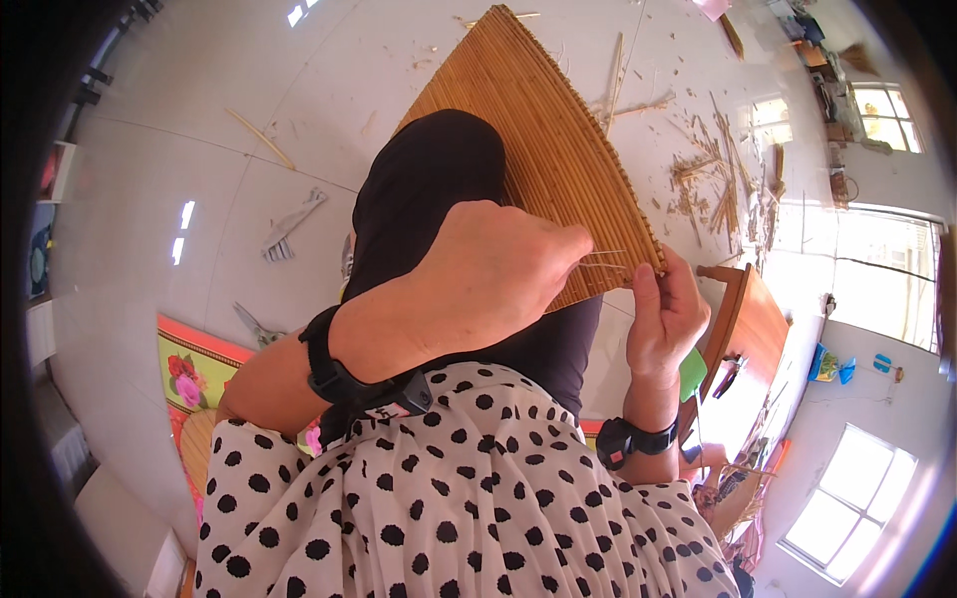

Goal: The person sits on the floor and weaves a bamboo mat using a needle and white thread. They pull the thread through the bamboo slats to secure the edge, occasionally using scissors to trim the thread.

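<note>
— Across the middle of the frame, what have we got?

— One fan-shaped woven bamboo mat (538, 130), propped over the person's knee in dark trousers (429, 179), probably so its near edge sits within reach of both hands. It runs from the top centre down to centre right.

— And the hands?

— Two, each with a black wristband. The left hand (488, 269) lies curled over the mat's lower edge, grip pressed together on it; what exactly the fingertips pinch is hidden behind the knuckles. The right hand (668, 319), right of centre, touches the mat's corner, its grip pinching thin loose strands (603, 261) that stick out of the edge. I count about three, though they're fine and hard to separate.

— So one hand steadies, the other works the strands?

— That's how I read it.

— Anything around them?

— On the tiled floor (199, 130): one pair of scissors (254, 324) at left, one grey tool (289, 224) above them, one long bamboo stick (259, 138) at upper left, and a scatter of bamboo offcuts (713, 179) at upper right, too many to count. One wooden stool (753, 324) sits at right.
</note>
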Demonstrator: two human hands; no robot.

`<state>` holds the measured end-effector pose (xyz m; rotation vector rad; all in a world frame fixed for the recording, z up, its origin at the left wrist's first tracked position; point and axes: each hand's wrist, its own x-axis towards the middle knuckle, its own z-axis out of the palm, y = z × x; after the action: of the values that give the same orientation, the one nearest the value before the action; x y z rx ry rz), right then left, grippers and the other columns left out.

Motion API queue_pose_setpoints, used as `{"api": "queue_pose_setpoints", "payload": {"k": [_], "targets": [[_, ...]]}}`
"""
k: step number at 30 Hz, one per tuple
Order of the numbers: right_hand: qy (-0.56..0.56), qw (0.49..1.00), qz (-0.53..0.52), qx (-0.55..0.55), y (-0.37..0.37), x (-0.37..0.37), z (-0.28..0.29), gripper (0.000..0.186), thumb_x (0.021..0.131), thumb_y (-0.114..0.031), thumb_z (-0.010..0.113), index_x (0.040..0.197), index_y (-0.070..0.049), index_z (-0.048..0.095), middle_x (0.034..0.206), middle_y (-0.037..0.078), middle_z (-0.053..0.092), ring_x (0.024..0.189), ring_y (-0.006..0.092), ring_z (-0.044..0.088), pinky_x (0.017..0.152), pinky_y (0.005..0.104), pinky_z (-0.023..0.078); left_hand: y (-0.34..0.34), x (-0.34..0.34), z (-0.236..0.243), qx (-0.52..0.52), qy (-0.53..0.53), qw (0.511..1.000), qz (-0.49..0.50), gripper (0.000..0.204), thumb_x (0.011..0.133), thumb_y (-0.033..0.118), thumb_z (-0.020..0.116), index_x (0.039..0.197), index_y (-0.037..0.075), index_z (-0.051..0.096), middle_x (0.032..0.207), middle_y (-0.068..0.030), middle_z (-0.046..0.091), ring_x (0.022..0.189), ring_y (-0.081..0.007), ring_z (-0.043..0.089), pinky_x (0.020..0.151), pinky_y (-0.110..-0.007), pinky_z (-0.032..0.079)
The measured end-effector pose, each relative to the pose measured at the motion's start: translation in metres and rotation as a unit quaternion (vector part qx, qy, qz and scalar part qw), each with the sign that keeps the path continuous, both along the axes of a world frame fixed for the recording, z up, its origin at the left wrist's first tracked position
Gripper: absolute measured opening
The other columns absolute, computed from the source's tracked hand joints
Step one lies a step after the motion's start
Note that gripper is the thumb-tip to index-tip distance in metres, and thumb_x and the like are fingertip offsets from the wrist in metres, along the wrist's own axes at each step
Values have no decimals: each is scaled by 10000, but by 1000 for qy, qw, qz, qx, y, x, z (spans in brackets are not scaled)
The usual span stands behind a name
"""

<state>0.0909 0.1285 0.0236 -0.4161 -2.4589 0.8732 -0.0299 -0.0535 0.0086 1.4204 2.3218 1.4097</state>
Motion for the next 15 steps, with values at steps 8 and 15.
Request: {"api": "queue_pose_setpoints", "payload": {"k": [8, 15], "targets": [[-19, 1000, 3, 18, 5, 4, 1, 250, 880, -66, 681, 1083, 76, 652, 679, 96, 651, 596, 121, 636, 573, 249, 487, 3, 1, 4, -37, 18, 998, -39, 97, 804, 80, 704, 897, 82, 676, 711, -54, 666, 618, -249, 665, 518, -344, 498], [-22, 999, 1, 40, 5, 4, 2, 258, 877, -80, 686, 1083, 72, 656, 676, 109, 645, 589, 132, 634, 573, 257, 486, 4, 1, 4, -33, 18, 998, -44, 102, 795, 85, 714, 884, 79, 664, 697, -49, 658, 605, -242, 660, 508, -342, 489]]}}
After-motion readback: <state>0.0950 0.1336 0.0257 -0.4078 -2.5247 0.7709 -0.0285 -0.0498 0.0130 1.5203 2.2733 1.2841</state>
